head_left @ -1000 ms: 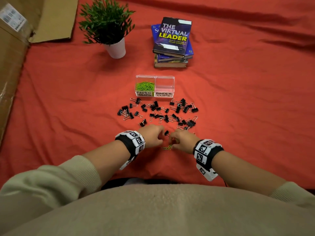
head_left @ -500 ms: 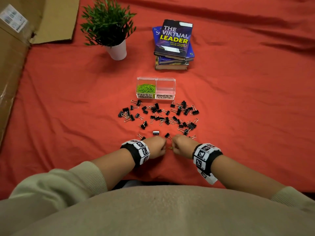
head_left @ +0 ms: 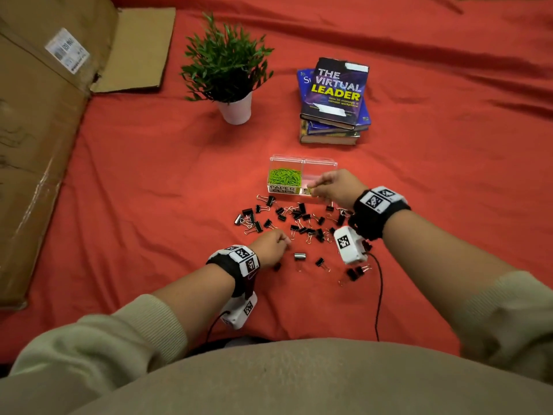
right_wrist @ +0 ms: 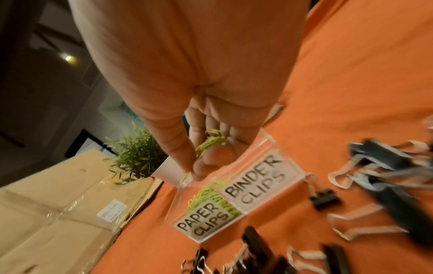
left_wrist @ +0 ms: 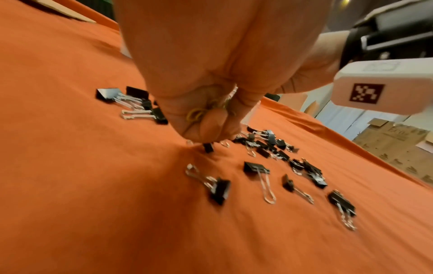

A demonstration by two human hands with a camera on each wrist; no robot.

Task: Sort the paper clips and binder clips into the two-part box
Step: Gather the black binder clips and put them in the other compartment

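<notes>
Progress: the two-part box (head_left: 302, 163) stands on the red cloth (head_left: 149, 181). Its compartment labelled PAPER CLIPS holds a heap of green paper clips (head_left: 284, 176); the compartment labelled BINDER CLIPS looks empty so far. Judgement: paper-clip sorting nearly done, binder-clip sorting not begun.

Left to do: the black binder clips (head_left: 299, 218) lie scattered on the cloth just in front of the box, none inside it.

Right hand (head_left: 335, 187): over the front of the box, above the binder side, fingers curled around a small bunch of green clips (right_wrist: 212, 141); not yet over the paper-clip side.

Left hand (head_left: 269, 247): well in front of the box, at the near edge of the scatter, fingers curled down to the cloth. Wrist view shows yellowish clips (left_wrist: 196, 114) tucked in the curled fingers and a black binder clip (left_wrist: 208, 147) at the fingertips; whether that one is gripped, cannot tell.
</notes>
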